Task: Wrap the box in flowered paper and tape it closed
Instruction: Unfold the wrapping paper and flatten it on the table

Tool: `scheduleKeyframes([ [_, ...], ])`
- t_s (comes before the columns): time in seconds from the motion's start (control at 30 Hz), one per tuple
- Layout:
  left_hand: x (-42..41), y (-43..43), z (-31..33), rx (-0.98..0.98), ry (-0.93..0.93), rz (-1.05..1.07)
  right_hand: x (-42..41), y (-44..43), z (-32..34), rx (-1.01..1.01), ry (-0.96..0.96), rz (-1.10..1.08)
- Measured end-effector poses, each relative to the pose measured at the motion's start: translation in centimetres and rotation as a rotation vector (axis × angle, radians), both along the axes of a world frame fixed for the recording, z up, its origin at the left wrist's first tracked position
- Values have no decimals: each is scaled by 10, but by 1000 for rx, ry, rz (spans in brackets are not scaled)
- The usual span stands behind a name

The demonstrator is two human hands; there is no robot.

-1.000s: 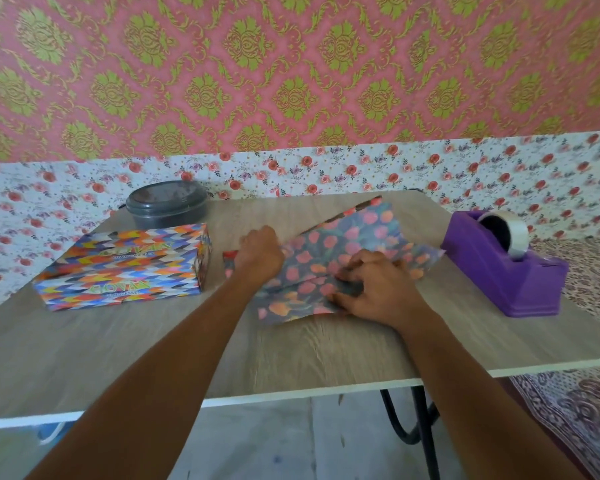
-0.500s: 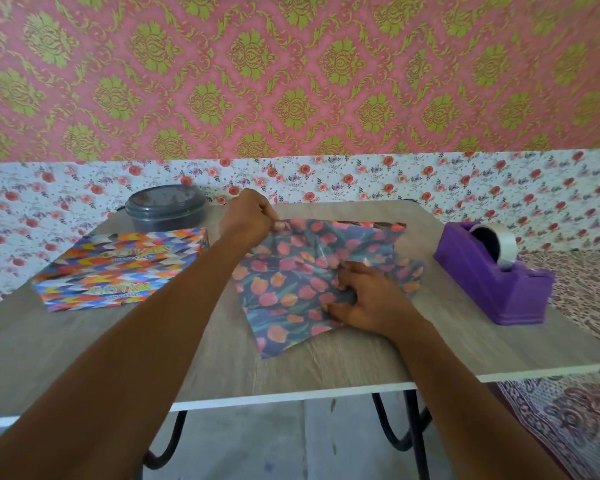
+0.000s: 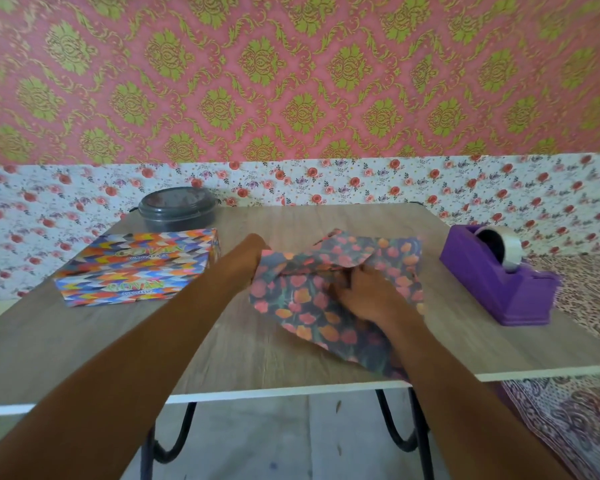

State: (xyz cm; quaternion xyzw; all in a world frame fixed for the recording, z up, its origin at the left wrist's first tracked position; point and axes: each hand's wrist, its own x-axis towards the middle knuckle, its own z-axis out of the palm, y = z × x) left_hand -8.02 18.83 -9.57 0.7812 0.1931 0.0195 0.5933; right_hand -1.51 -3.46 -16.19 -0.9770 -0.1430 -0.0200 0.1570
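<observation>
The dark flowered paper (image 3: 302,306) lies partly unfolded in the middle of the wooden table (image 3: 222,351), with folds still raised at its far side. My left hand (image 3: 248,261) grips the paper's left edge. My right hand (image 3: 364,296) presses down on the paper's middle, fingers bent into a fold. The box (image 3: 139,268), covered in a bright zigzag pattern, lies on the table to the left, apart from the paper. A purple tape dispenser (image 3: 492,282) with a roll of tape stands at the right.
A dark round lidded container (image 3: 177,207) sits at the back left behind the box. The table's near edge (image 3: 274,393) is white, with black metal legs below. A patterned cloth (image 3: 575,420) lies at the lower right.
The paper has been spread out from a folded bundle into a wider sheet. My left hand went to the far edge, then came back to the left edge. My right hand stayed on the paper.
</observation>
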Motion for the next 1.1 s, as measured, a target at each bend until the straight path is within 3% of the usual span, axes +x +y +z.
scheduleKeyframes([
  [0.07,4,3,-3,113,-2,12,-13,0,-10,-110,-41,-9],
  [0.17,14,-9,3,430,24,33,-22,-2,-6,-172,-17,20],
  [0.4,14,-2,21,670,-94,165,-23,-2,-3,-232,16,19],
  [0.53,7,3,32,734,-198,171,-20,-3,-3,-238,24,25],
  [0.73,-4,14,35,750,-305,341,-20,-3,-2,-245,32,18],
  [1.1,-14,66,34,890,-217,363,-22,-2,-2,-232,34,33],
])
